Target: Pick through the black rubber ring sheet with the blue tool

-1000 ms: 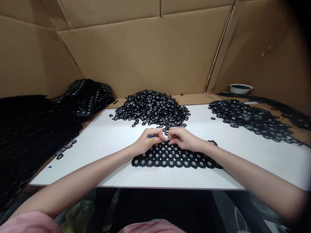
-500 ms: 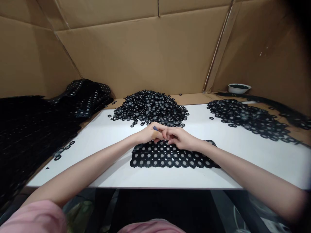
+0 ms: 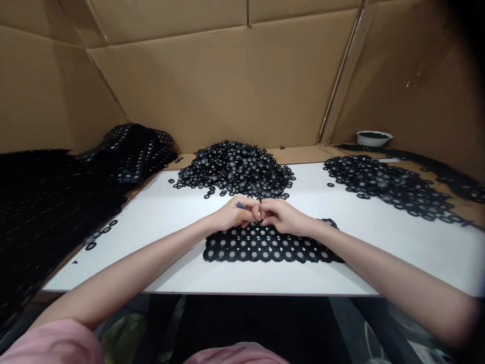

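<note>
A black panel of joined rings with pale centres (image 3: 275, 247) lies flat on the white board. Over its far edge, my left hand (image 3: 235, 211) is closed, with a small blue object (image 3: 240, 205) showing between its fingers; most of that object is hidden. My right hand (image 3: 285, 216) meets it, fingertips pinched at the panel's far edge. What the right fingertips hold is too small and covered to make out. Just beyond my hands rises a big heap of loose black rings (image 3: 235, 167).
More loose rings (image 3: 382, 182) spread over the right of the white board (image 3: 170, 275). A white bowl with dark contents (image 3: 373, 139) stands at the back right. Dark dotted material (image 3: 140, 151) is piled at the left. Cardboard walls (image 3: 212, 86) enclose the back.
My left hand has tilted and shifted slightly down, and its fingers have moved against the right fingertips. My right hand stays nearly in place. The panel and heaps look unchanged.
</note>
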`<action>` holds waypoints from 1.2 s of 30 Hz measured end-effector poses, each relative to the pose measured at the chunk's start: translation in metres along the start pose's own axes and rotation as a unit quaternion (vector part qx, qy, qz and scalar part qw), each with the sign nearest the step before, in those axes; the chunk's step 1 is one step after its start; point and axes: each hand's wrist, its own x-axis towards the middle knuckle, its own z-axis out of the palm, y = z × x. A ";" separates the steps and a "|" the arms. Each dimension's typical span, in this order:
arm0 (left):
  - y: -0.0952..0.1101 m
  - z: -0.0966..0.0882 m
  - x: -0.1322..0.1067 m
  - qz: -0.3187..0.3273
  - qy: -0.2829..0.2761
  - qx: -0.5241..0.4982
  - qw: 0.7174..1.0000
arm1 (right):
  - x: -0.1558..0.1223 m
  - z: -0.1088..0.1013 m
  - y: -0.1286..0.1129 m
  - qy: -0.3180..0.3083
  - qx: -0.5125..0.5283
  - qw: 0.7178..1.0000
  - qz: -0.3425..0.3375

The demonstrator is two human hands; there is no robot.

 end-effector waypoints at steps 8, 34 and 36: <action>-0.002 0.008 -0.015 0.038 0.040 0.047 0.997 | -0.001 -0.001 -0.001 0.002 -0.013 1.000 0.007; -0.011 0.017 -0.032 0.082 0.083 0.097 0.988 | -0.003 -0.006 -0.004 -0.007 0.027 0.999 0.021; -0.010 0.018 -0.033 0.077 0.095 0.093 0.988 | -0.006 -0.009 -0.006 -0.020 0.040 0.999 0.029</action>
